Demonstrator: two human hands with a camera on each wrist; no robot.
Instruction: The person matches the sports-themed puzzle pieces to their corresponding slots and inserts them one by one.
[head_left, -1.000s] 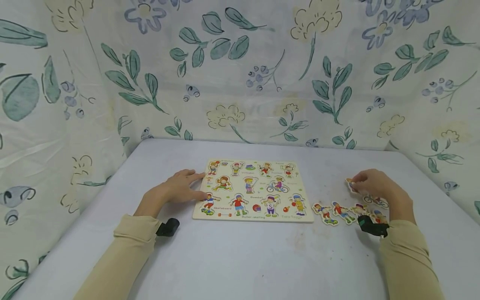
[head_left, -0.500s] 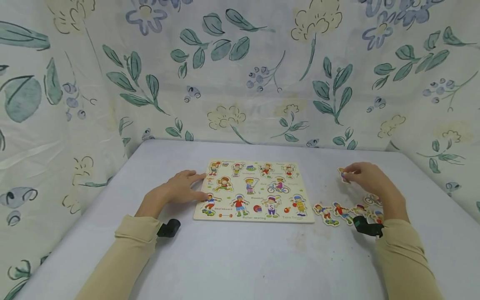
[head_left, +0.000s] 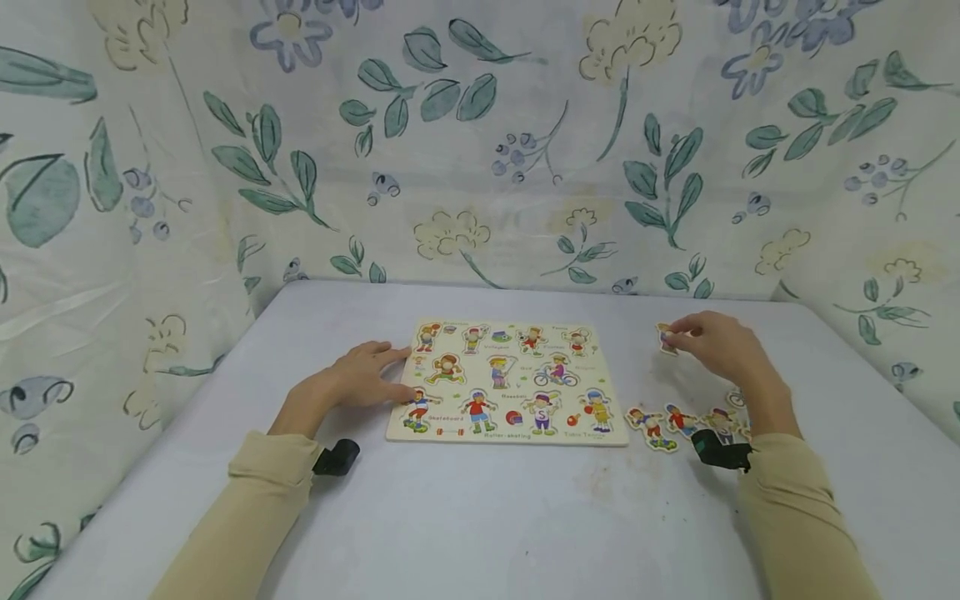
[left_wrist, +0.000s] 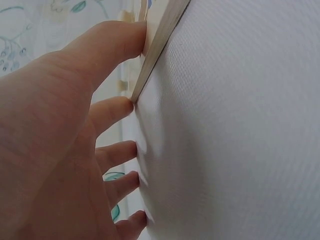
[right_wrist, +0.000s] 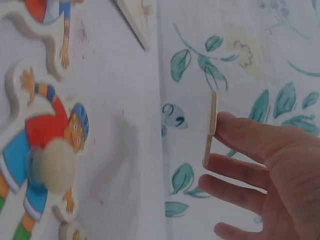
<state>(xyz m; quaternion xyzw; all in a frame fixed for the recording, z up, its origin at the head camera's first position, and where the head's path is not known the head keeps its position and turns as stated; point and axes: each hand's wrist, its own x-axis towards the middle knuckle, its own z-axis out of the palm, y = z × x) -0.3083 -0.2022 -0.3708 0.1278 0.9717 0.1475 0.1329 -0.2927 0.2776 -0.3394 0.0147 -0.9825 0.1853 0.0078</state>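
Flat figure-shaped puzzle piece (head_left: pixel 666 337) pinched in right fingers (head_left: pixel 693 332), left hand (head_left: pixel 360 375) flat against board (head_left: pixel 510 433)

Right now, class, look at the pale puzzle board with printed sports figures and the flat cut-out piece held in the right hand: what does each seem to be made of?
The pale puzzle board with printed sports figures: probably wood or plywood, matt, with a bare light-tan edge and colour print on top. The flat cut-out piece pinched by the right hand: likely thin plywood, judging by its pale, unpainted edge.
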